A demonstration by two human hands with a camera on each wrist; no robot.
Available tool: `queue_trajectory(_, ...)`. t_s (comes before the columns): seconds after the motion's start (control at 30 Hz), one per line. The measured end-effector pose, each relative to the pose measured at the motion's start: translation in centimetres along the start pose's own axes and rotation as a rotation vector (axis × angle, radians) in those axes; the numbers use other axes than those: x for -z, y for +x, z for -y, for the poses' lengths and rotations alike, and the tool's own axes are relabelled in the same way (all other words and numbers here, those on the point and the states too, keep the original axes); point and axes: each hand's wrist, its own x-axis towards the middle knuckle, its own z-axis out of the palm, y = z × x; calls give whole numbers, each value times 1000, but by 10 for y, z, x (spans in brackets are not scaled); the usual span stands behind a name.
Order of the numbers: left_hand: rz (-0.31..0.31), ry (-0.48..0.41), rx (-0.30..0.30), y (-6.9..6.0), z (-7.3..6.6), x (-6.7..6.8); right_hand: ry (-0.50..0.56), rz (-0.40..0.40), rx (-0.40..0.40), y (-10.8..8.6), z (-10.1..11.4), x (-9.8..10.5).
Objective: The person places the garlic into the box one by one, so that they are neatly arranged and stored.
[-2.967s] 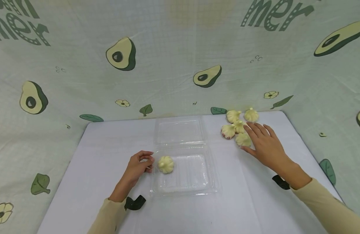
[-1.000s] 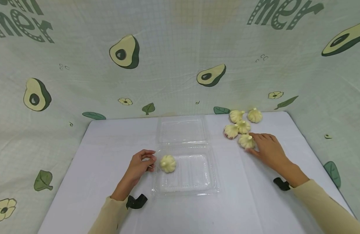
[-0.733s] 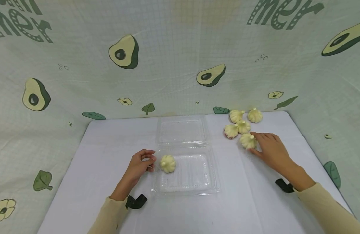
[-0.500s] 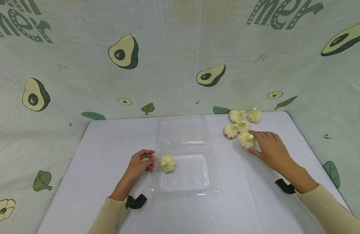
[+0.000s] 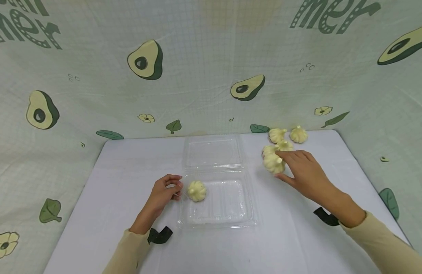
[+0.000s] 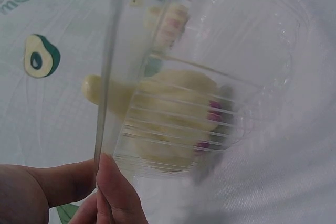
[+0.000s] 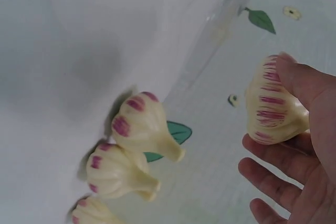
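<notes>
Between thumb and fingers, my right hand holds a garlic bulb. In the right wrist view this bulb shows purple streaks and is off the table, with the thumb on top. My left hand pinches the left rim of a clear plastic container; the left wrist view shows thumb and finger on that thin edge. Inside the container's base, at the left, sits another garlic bulb. The container's lid lies folded back, away from me.
Several garlic bulbs stand grouped at the table's back right corner, partly behind the held one. A white cloth covers the table. Behind it hangs a curtain printed with avocados. Black wrist straps stick out beside the sleeves.
My right hand has closed on the front bulb of the group, lifted it and carried it left. My left hand stays on the container's rim.
</notes>
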Motion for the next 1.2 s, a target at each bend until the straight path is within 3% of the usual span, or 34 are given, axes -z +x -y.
queue_trajectory(0.27, 1, -7, -2, 0, 0, -1, 42, -27, 117, 17, 25, -1)
queue_trajectory(1.2, -3, -17, -5, -2, -2, -2, 47, 77, 353, 56, 89, -36)
